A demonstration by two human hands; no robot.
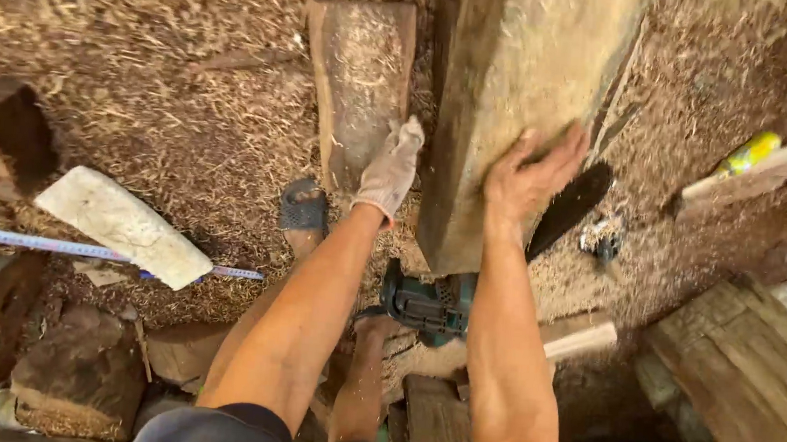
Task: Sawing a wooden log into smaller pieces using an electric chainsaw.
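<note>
At twelve o'clock from both hands stands the big rough-sawn grey-brown wooden beam, its long axis toward twelve; the bare right hand lies spread flat on its face, nearer than the gloved left hand, half-open beside its left edge.

beam centre | slab left of it | chainsaw seemingly beneath | tape measure far left
</note>
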